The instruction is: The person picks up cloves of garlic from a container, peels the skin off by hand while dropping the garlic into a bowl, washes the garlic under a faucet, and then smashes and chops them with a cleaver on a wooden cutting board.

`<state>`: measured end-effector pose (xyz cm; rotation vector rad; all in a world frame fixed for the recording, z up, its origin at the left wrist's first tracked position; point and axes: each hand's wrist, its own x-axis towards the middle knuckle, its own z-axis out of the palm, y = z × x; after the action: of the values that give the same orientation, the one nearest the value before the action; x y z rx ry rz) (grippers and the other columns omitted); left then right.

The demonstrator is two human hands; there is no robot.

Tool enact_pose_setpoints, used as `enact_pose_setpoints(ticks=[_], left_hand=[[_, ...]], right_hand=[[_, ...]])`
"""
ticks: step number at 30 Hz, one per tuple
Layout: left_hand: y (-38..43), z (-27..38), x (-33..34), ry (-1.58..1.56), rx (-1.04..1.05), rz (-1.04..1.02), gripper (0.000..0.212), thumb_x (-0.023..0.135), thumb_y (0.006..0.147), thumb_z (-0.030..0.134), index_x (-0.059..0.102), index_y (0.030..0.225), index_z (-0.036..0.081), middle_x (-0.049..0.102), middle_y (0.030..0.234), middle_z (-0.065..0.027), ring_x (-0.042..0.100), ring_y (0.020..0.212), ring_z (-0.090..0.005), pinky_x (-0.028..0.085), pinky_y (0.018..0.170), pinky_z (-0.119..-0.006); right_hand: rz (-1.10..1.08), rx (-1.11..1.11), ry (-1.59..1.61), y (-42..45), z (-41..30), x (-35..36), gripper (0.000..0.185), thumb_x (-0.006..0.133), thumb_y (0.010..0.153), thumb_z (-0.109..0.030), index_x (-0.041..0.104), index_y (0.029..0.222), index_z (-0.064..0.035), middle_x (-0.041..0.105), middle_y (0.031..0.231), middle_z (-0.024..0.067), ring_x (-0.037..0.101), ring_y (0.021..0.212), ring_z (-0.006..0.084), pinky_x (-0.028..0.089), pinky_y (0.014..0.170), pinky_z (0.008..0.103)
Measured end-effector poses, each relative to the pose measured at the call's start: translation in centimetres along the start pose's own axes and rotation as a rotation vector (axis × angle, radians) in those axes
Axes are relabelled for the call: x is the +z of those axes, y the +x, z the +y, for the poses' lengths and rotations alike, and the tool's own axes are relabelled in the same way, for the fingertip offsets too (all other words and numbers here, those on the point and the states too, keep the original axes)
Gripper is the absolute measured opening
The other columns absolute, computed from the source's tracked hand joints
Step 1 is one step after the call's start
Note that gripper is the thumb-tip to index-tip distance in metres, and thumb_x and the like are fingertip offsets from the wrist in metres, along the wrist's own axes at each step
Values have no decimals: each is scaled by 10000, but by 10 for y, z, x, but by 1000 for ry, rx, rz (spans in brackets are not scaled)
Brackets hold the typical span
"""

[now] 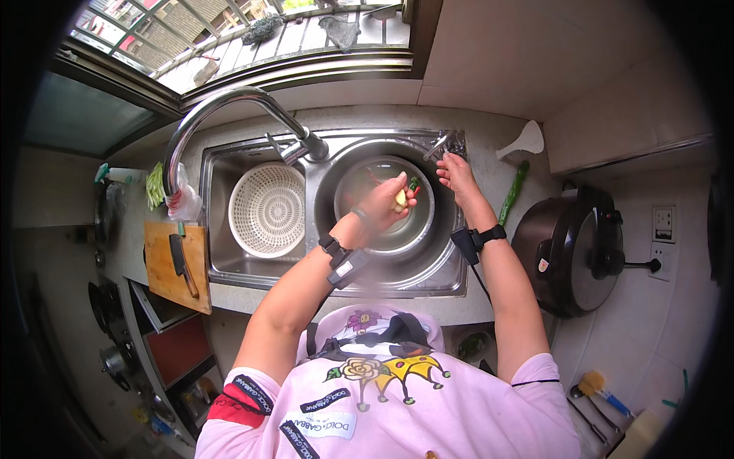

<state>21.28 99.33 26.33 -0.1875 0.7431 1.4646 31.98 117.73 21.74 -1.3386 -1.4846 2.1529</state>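
My left hand [385, 201] is closed around a pale yellow piece, which looks like peeled ginger [400, 198]. Green and red bits, apparently chili peppers [414, 183], show at its fingertips. This hand is over a round metal basin [427, 229] of water standing in the right sink bowl [447, 229]. Thin red pieces [374, 177] show in the water. At the sink's back right corner, my right hand [457, 177] has its fingers bent beside a small chrome fitting [438, 146]. Whether the fingertips pinch anything there is too small to tell.
A white colander [269, 209] sits in the left bowl, near the tall chrome faucet [229, 94]. Farther left, a cleaver [180, 261] lies on a wooden cutting board [160, 281]. To the right are a long green vegetable [513, 192], a white scoop [524, 140] and an electric pressure cooker [565, 252].
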Motion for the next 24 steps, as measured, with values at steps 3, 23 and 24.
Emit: enact_pose_setpoints(ticks=[3, 23, 24], left_hand=[[11, 7, 7, -77, 6, -16, 320, 483, 897, 363, 530, 880, 47, 561, 879, -102, 551, 836, -230, 464, 737, -336], [23, -10, -10, -256, 30, -16, 197, 408, 924, 164, 497, 1037, 30, 547, 1028, -125, 545, 969, -220, 466, 859, -335], [18, -12, -2, -298, 56, -84, 188, 397, 928, 164, 497, 1028, 40, 549, 1029, -110, 547, 969, -210, 457, 877, -334]], right_hand=[[-4, 86, 29, 28, -1, -1, 350, 469, 889, -402, 525, 1026, -85, 576, 896, 16, 549, 758, 101, 465, 632, 250], [-53, -675, -685, -39, 13, 72, 365, 448, 875, -337, 595, 1010, -32, 569, 1039, 132, 516, 1029, 284, 391, 883, 399], [-5, -800, -870, -52, 9, 81, 345, 453, 862, -310, 593, 1021, -38, 565, 1060, 139, 499, 1050, 298, 369, 906, 411]])
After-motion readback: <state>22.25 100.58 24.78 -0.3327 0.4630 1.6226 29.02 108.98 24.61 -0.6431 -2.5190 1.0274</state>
